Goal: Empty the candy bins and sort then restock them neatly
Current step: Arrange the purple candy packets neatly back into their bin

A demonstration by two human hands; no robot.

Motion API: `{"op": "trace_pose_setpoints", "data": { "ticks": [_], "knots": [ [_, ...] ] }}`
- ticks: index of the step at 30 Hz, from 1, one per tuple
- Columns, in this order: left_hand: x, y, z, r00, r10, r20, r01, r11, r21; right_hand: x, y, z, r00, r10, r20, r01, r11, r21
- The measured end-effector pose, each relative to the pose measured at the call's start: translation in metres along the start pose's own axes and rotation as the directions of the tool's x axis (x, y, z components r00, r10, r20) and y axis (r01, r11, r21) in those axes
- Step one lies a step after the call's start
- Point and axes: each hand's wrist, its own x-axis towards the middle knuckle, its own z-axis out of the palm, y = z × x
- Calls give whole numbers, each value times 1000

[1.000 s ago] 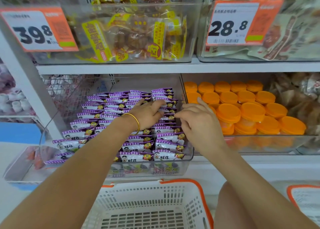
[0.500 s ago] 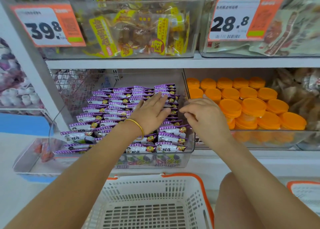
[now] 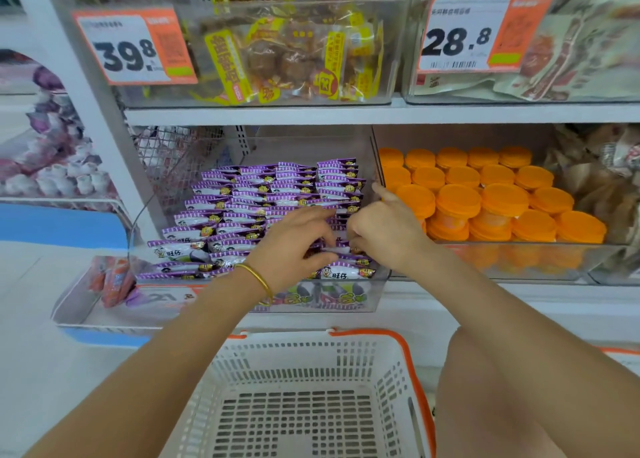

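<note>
A white metal shelving unit [image 3: 311, 114] fills the wall in front of the person, its two visible tiers packed with clear plastic bins. Below it, right under the person's arms, sits a white slatted shopping basket [image 3: 304, 353] with an orange rim. On the lower tier the clear candy bin [image 3: 379, 295] juts forward off the shelf edge, and next to it on the right stands a second bin of orange-lidded tubs [image 3: 502, 198], stacked in tidy rows. On the tier above is a bin of yellow-labelled snack packs [image 3: 294, 59].

The purple candy packets [image 3: 242, 194] lie inside the candy bin in overlapping rows that step down from back to front (four columns or so, the rightmost partly hidden by the hands). Both hands are at the front right of that bin. The left hand [image 3: 294, 246] has fingers and thumb curled, pinching packets between them. The right hand [image 3: 388, 229] is curled too, its fingertips sunk among the packets and one finger stuck up by the bin's right wall; I cannot tell whether it actually holds a packet.

Orange price tags reading 39.8 [image 3: 131, 47] and 28.8 [image 3: 478, 31] hang on the upper bins. A gold bangle [image 3: 258, 277] circles the left wrist.
</note>
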Motion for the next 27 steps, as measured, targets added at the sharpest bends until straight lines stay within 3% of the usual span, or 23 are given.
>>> {"op": "trace_pose_setpoints", "data": {
  "ticks": [5,10,14,19,20,24,27],
  "knots": [
    [-2,8,2,994,-107,9,107,994,14,1,4,-8,993,-61,102,63,998,-17],
    [0,12,0,975,-220,22,220,975,-8,-4,4,-6,998,-49,-49,58,981,188],
    [3,6,6,975,-222,23,222,975,13,-4,-6,-5,994,-103,38,99,992,83],
    [-2,4,-4,933,-314,-177,306,949,-71,2,-9,-8,983,-120,136,113,992,60],
    [-4,1,-7,933,-320,-165,322,947,-13,2,-7,-9,979,-127,161,114,990,88],
    [-11,-10,-8,896,-422,137,357,870,340,4,-10,-5,986,-101,131,88,991,99],
    [-14,-14,-8,868,-447,215,335,849,408,5,-13,-1,995,-50,83,40,992,117]
  ]
}}
